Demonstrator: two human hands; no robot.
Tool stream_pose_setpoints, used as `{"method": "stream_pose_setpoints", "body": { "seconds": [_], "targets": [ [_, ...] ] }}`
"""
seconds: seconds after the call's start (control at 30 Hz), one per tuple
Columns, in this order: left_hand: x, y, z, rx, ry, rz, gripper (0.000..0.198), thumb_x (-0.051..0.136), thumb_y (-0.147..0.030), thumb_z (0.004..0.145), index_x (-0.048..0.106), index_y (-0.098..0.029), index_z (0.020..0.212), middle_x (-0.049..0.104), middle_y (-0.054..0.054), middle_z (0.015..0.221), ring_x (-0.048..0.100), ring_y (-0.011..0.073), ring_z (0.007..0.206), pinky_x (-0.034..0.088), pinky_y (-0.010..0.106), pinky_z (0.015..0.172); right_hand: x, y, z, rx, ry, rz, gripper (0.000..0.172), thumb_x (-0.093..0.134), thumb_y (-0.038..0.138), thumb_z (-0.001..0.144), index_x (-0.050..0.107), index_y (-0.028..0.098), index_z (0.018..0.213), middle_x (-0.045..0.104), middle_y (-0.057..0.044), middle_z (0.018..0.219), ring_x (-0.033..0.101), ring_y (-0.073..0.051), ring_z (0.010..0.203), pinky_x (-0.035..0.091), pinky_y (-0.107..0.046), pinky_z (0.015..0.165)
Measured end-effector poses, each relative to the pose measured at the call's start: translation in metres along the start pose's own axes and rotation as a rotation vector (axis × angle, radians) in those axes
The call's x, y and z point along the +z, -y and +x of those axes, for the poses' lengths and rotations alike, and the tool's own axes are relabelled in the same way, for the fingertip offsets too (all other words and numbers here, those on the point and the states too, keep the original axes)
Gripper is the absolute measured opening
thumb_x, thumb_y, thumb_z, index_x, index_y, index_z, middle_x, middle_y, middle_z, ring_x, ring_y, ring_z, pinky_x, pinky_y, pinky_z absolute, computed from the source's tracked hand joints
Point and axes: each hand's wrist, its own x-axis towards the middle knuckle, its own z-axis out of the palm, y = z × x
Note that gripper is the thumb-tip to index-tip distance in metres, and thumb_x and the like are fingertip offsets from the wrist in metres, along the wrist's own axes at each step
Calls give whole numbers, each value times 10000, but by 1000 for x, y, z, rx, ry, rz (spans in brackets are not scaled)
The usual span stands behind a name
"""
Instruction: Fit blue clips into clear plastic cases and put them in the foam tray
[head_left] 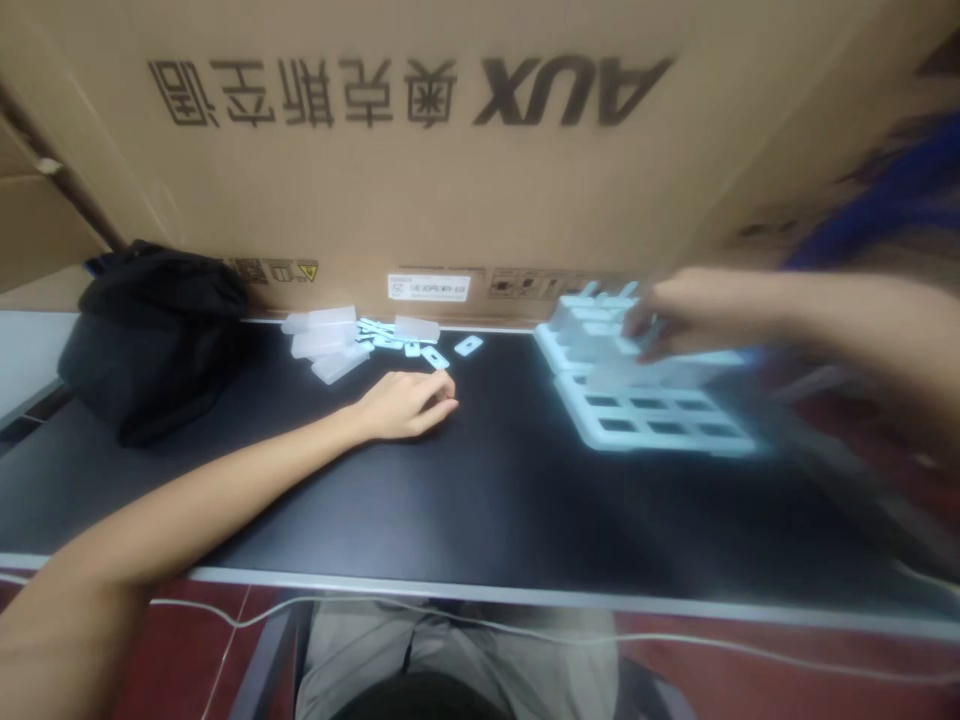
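Observation:
Resting on the black table, my left hand (411, 406) has its fingers loosely curled in, with nothing visible in them. Just beyond it lie small light-blue slotted pieces (435, 357) and several translucent plastic sleeves (324, 345). My right hand (671, 312) is blurred by motion above a light-blue frame (611, 438) with rows of rectangular openings, which looks like an ice-pop mould stand. Its fingers are pinched together, and what they hold is too smeared to name. Translucent cups (600, 350) stand in the frame's far rows, while the near rows show dark openings.
A large cardboard box (420, 190) with upside-down print walls off the back of the table (420, 510). Black cloth or a bag (154, 345) lies at the left. A white cable (540, 635) hangs along the front edge, above my lap. Something blue (885, 190) is blurred at the right.

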Motion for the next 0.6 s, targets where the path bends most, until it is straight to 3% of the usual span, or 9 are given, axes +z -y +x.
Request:
{"method": "stream_pose_setpoints", "body": {
  "seconds": [0.13, 0.37, 0.6],
  "targets": [
    [2, 1, -1, 15, 20, 44, 236, 453, -391, 1056, 599, -212, 1005, 741, 25, 922, 708, 162, 817, 482, 263, 696, 21, -13, 14, -8, -33, -30, 259, 689, 303, 848, 785, 239, 1080, 791, -94, 1093, 724, -295, 1019, 499, -380, 851],
    [3, 2, -1, 34, 38, 59, 232, 471, -382, 1045, 622, -215, 990, 701, 26, 896, 660, 152, 779, 468, 255, 693, 32, -25, 23, 2, -84, 7, 272, 709, 321, 852, 795, 243, 1098, 794, -97, 1050, 728, -263, 965, 490, -354, 837],
    [4, 1, -1, 30, 51, 77, 224, 480, -376, 1039, 635, -220, 998, 685, 26, 886, 633, 148, 759, 442, 244, 667, 42, -18, 23, 13, -67, 29, 335, 715, 267, 856, 799, 202, 1174, 797, -143, 1054, 741, -259, 945, 506, -355, 874]
  ]
}}
